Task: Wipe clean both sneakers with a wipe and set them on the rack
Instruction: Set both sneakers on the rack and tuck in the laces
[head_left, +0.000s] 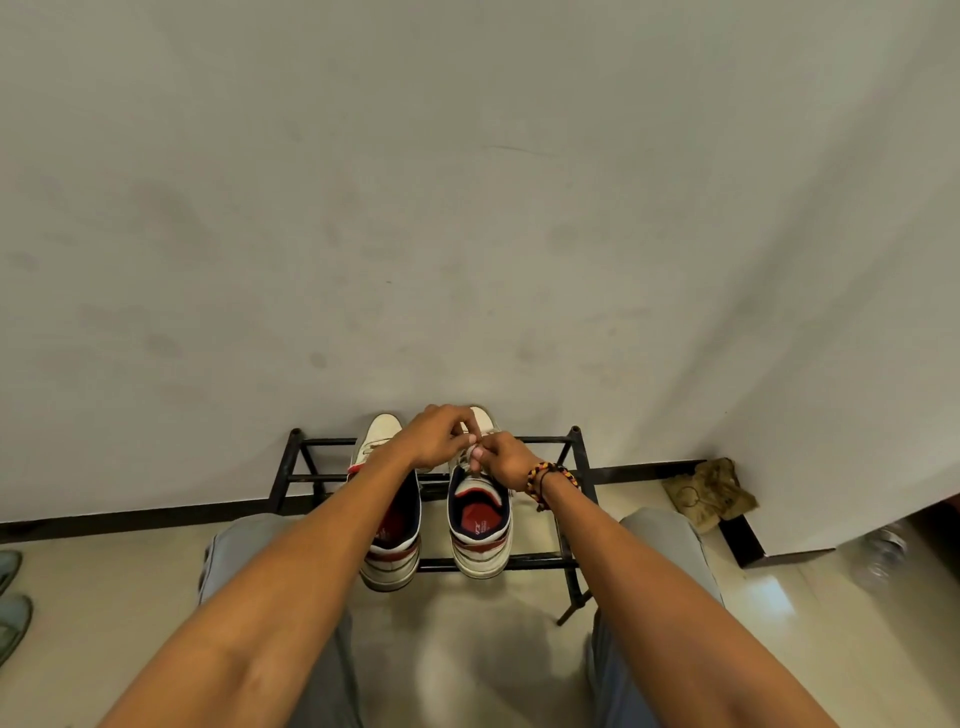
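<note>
Head view: both sneakers are already sitting side by side on the black rack (540, 560), toes toward the wall, so placement looks done. No wipe is showing anywhere, so I can't tell whether wiping is finished. Left sneaker (393, 540) is lying partly under the left forearm. Both arms are reaching forward over the right sneaker (480, 525). Left hand (436, 436) and right hand (501, 460) are meeting above its laces, fingers (475, 453) curling and pinching what looks like the lace; probably just tidying left.
</note>
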